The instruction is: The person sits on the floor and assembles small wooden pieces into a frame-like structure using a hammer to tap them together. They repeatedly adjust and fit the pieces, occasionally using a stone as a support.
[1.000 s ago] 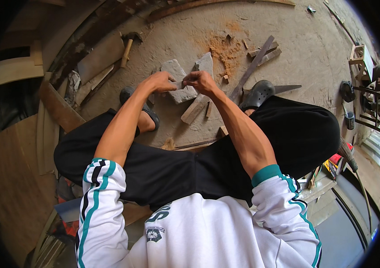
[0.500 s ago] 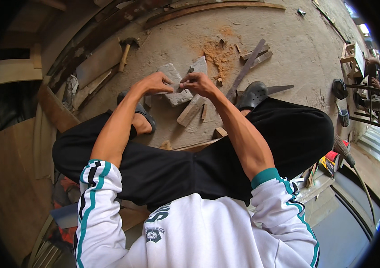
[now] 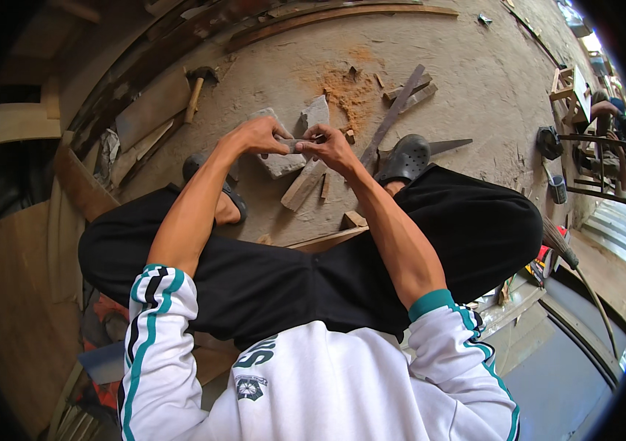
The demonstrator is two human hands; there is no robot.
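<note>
Between my two hands is a small flat grey strip [image 3: 295,145], too small to name. My left hand [image 3: 258,136] pinches its left end, while the fingers of my right hand [image 3: 330,148] close on its right end. Just beneath them on the ground lies a rough grey stone slab [image 3: 277,166], partly covered by my left hand. Another grey stone piece [image 3: 316,112] sits beyond my right hand. A short wooden block [image 3: 302,187] slants toward me below the hands, beside a thinner wood offcut [image 3: 325,186].
Orange sawdust [image 3: 349,95] is scattered ahead. A long dark strip [image 3: 395,114] crosses wood pieces [image 3: 419,98] near my right shoe [image 3: 407,158], and a saw blade [image 3: 450,145] juts out beyond it. A hammer [image 3: 194,99] lies at far left. Another person [image 3: 610,132] sits at far right.
The whole view has shifted slightly left. My hands stay together over the stone, and more of the grey strip shows between them. My right fingers have shifted a little on it.
</note>
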